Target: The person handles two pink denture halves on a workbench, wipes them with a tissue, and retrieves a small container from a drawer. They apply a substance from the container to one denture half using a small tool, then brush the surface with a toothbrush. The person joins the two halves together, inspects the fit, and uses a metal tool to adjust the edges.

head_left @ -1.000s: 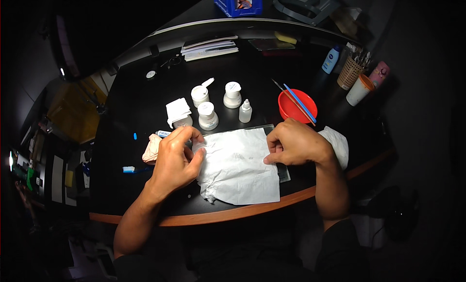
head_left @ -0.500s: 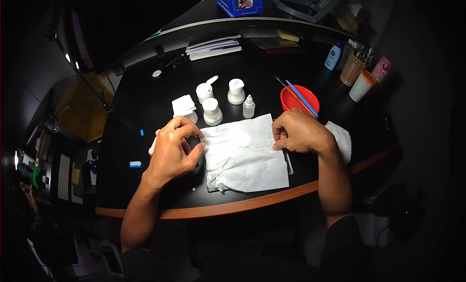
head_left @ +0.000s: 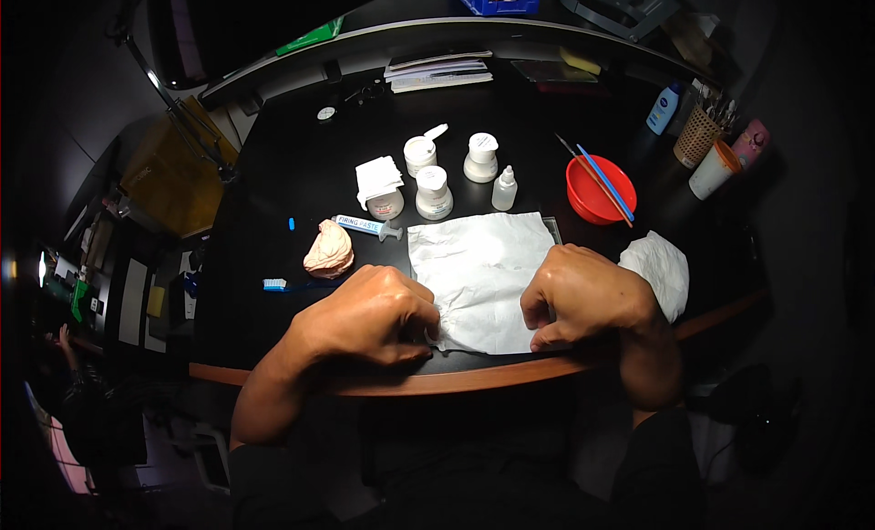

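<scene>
— Head view first: where are the two hands?

— Both rest at the near edge of the black round-fronted table [head_left: 273, 165]. The left hand [head_left: 369, 316] is curled, its fingertips pinching the lower left corner of the crumpled white paper towel [head_left: 483, 275]. The right hand [head_left: 583, 298] is curled too, fingers pressed together on the towel's lower right edge.

— And the towel itself?

— It lies flat on the table between the hands, right in front of the person.

— What sits around it?

— Just left of it a pink dental cast [head_left: 328, 250], with a blue-handled toothbrush [head_left: 283, 284] below that and a small blue-labelled syringe [head_left: 369, 226] above. Behind the towel stand three white round jars [head_left: 433, 193], a small white dropper bottle [head_left: 504, 189] and a folded white tissue [head_left: 377, 177] lying on a fourth jar. To the right is a red plastic bowl [head_left: 600, 191] with thin sticks across it, and a second crumpled white towel [head_left: 658, 270] lies beside the right hand.
</scene>
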`<state>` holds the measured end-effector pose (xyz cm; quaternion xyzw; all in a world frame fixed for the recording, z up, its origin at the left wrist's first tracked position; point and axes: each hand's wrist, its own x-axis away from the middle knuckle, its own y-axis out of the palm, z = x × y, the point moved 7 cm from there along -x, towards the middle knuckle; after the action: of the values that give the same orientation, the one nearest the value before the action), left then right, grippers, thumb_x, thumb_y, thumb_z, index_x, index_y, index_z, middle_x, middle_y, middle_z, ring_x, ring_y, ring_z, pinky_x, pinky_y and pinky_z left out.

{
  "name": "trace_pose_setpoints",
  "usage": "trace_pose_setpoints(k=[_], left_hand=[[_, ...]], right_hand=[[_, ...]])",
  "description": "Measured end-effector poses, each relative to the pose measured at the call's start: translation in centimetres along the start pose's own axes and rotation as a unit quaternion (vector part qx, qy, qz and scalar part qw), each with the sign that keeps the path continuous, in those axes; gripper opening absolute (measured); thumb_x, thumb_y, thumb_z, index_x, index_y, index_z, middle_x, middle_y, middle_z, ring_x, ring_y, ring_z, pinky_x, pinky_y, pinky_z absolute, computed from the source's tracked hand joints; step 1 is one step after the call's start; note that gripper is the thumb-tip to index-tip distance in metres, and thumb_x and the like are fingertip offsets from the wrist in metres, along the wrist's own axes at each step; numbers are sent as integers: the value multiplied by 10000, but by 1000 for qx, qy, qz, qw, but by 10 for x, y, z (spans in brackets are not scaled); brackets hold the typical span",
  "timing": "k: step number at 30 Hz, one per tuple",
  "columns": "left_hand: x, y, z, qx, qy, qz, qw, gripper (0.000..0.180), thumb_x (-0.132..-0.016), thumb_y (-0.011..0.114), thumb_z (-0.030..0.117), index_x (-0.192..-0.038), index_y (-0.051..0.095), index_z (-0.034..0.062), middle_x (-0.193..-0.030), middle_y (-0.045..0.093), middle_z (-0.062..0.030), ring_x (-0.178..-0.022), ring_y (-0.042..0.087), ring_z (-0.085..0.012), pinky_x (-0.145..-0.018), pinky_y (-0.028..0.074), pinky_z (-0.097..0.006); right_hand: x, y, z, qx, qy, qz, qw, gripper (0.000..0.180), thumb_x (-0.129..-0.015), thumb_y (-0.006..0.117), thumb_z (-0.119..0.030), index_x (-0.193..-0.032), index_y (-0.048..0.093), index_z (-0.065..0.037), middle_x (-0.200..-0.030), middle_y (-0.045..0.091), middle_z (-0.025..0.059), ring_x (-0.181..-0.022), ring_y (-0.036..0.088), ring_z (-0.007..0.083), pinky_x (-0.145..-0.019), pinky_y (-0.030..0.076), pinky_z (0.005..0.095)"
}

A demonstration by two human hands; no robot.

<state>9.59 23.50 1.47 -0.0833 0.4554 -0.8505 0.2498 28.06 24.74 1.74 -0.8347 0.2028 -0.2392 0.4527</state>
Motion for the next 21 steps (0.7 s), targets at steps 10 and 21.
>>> trace_pose_setpoints(k=[10,21], left_hand=[[-4,1,-2,-6,-15,-12,1000,92,-759,832,96,-820,778,51,-758,694,-83,-694,691,-289,-635,537,-377],[37,-79,-2,50,-43,163,984,239,-808,846,90,-676,658,23,-561,571,-11,-509,526,-72,-476,372,-256]], right_hand=[[-3,1,8,-4,52,-12,999,91,-708,806,-105,-769,777,-44,-721,744,122,-705,745,289,-685,580,379],[2,-9,3,-77,-56,34,995,283,-788,893,-243,-729,728,-20,-650,699,97,-608,695,232,-583,514,340]])
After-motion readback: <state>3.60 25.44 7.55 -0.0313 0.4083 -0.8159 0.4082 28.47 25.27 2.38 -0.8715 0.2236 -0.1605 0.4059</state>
